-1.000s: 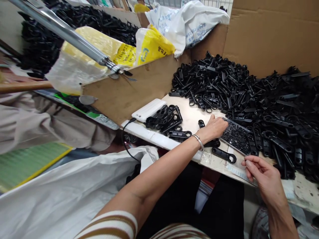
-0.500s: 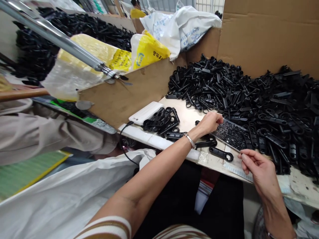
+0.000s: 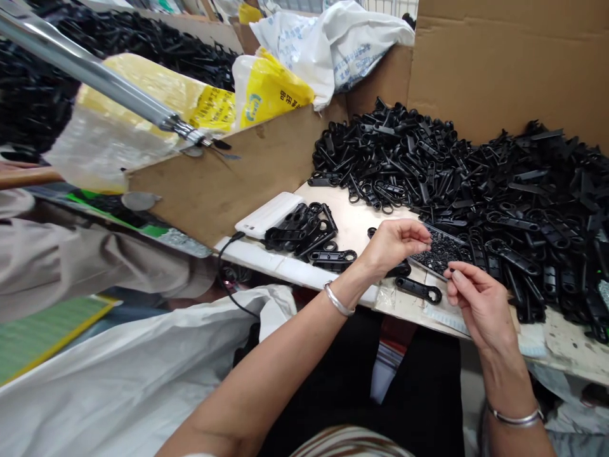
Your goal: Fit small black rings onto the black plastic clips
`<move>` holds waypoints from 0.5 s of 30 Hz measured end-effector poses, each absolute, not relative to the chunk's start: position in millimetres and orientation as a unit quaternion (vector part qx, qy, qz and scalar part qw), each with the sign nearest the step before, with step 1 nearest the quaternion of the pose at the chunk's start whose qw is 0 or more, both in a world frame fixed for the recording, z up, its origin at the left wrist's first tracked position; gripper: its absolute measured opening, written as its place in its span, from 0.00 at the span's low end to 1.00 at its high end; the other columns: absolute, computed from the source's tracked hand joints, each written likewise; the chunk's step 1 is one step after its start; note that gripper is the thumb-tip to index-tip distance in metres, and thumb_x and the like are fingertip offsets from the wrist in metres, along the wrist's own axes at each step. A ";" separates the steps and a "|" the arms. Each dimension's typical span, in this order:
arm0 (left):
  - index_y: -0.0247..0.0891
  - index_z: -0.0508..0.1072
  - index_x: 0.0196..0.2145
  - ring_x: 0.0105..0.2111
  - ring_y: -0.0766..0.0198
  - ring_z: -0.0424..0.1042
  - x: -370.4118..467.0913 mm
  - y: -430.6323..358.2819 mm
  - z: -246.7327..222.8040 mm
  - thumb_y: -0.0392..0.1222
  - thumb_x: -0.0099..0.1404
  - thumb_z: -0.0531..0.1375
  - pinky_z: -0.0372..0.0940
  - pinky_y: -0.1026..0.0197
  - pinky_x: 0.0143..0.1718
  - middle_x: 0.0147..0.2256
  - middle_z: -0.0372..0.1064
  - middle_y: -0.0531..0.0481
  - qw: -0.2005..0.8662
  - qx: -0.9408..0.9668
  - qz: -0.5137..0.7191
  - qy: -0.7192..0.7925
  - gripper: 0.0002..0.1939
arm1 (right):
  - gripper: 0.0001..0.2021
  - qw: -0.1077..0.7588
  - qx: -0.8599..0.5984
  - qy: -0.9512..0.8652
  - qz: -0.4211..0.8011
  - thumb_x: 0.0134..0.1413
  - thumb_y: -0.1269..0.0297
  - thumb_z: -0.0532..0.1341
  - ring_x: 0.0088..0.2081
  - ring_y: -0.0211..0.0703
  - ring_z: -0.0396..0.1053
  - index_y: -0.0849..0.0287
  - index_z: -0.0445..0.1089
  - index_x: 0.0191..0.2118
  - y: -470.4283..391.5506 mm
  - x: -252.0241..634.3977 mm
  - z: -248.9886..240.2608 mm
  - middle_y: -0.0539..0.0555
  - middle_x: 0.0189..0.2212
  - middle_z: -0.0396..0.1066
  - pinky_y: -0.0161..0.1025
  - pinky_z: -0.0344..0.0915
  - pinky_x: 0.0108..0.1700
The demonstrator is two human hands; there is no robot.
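My left hand (image 3: 399, 246) is above the left edge of a shallow tray (image 3: 440, 254) of tiny dark parts. Its thumb and fingertips are pinched together, and whatever is between them is too small to make out. At the tray's near right corner, my right hand (image 3: 480, 301) pinches a small black piece (image 3: 451, 271) between thumb and forefinger. Just below the tray lies a black plastic lever-shaped part (image 3: 419, 290) with a ring at one end. Another such part is half hidden beneath my left wrist.
A large heap of black plastic parts (image 3: 428, 152) fills the back and right of the table. Left of my hands are a smaller pile (image 3: 302, 231) and a white device (image 3: 269, 214) with a cable. Cardboard walls (image 3: 228, 171) border the table; a metal arm (image 3: 118, 82) reaches in from upper left.
My left hand has drawn back a little from the tray, its fingers now pinched. My right hand has moved up and left, closer to it. The view has shifted slightly.
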State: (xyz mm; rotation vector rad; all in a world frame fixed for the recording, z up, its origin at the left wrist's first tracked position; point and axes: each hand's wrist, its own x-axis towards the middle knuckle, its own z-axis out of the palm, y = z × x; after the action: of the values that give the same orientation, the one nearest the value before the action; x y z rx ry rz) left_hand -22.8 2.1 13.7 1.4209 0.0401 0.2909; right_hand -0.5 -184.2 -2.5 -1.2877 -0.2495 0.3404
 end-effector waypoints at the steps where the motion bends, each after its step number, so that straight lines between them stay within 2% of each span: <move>1: 0.31 0.73 0.31 0.33 0.67 0.75 -27.5 -2.0 14.2 0.30 0.49 0.66 0.71 0.60 0.42 0.30 0.75 0.51 0.775 0.617 0.131 0.020 0.10 | 0.13 0.785 -0.590 -0.113 0.152 0.41 0.61 0.73 0.22 0.34 0.63 0.59 0.78 0.35 -183.7 -2.0 -2.5 0.54 0.27 0.73 0.32 0.62 0.23; 8: 0.31 0.74 0.31 0.32 0.67 0.74 -46.8 -24.2 13.6 0.32 0.47 0.68 0.71 0.62 0.42 0.30 0.75 0.50 0.807 0.574 0.131 0.039 0.11 | 0.12 0.782 -0.605 -0.118 0.093 0.39 0.62 0.73 0.22 0.35 0.64 0.58 0.76 0.32 -180.8 -9.4 1.2 0.51 0.25 0.72 0.33 0.63 0.24; 15: 0.32 0.75 0.30 0.32 0.66 0.74 -56.6 -30.9 13.2 0.31 0.49 0.67 0.71 0.61 0.41 0.30 0.74 0.50 0.786 0.597 0.152 0.039 0.09 | 0.11 0.762 -0.624 -0.142 0.093 0.42 0.62 0.72 0.23 0.36 0.64 0.58 0.75 0.34 -177.3 -13.7 -2.0 0.49 0.24 0.70 0.34 0.63 0.25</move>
State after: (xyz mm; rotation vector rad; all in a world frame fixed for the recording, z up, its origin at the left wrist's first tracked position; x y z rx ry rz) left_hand -56.6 -30.9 13.2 1.2881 0.0844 0.3287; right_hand -13.7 -177.3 -2.0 -1.3580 -0.3094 0.2022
